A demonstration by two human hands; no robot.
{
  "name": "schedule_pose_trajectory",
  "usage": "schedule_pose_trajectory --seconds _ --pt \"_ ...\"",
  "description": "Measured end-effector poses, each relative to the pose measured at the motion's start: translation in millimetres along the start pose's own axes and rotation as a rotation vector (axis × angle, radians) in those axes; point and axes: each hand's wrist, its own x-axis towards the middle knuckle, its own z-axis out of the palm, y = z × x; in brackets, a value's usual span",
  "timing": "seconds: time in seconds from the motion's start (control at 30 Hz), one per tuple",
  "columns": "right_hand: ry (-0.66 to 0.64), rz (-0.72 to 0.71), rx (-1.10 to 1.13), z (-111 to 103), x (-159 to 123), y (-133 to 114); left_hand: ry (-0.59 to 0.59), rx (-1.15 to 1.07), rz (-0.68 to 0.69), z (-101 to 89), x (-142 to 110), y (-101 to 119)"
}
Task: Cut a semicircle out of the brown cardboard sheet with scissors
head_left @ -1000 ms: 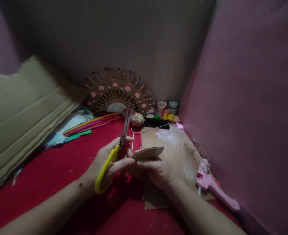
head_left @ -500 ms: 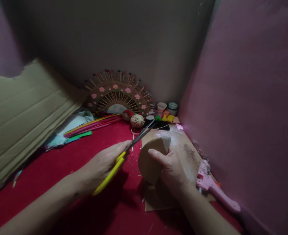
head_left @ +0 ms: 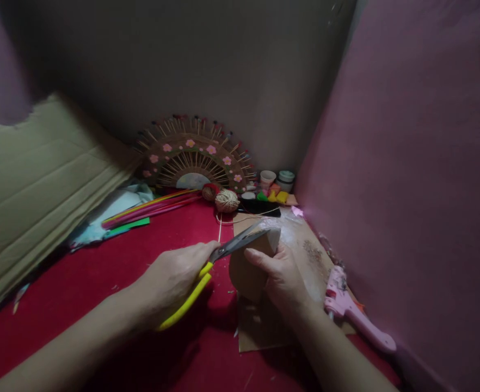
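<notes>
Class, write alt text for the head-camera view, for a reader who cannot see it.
A person's left hand works yellow-handled scissors at the top edge of a rounded cardboard piece held up by the right hand, above a red cloth. A pink glue gun lies to the right; a decorated stick fan and twine ball sit behind.

A dim craft corner with a red work surface

A grey back wall meets a pink wall on the right, and the light is low (brightest along the pink side). A red cloth covers the surface. A large corrugated cardboard sheet leans at the left, and a fan-shaped stick ornament with pink flowers stands against the back wall, small jars beside it.
</notes>
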Motion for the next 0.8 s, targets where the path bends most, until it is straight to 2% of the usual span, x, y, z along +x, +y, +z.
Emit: schedule_pose_trajectory --seconds 0.17,0.4,0.8 --pt "-0.007 0.048 0.029 0.4 -0.9 1.6 -0.095 0.042 -0.007 -4.1 1.5 7.1" --pt "-0.016 0.078 0.035 -0.8 -1.0 2.9 -0.192 0.05 -0.01 -2.8 -0.4 2.4" --pt "-0.057 0.078 0.035 -2.9 0.4 3.1 -0.27 0.051 0.019 -10.3 1.1 4.3"
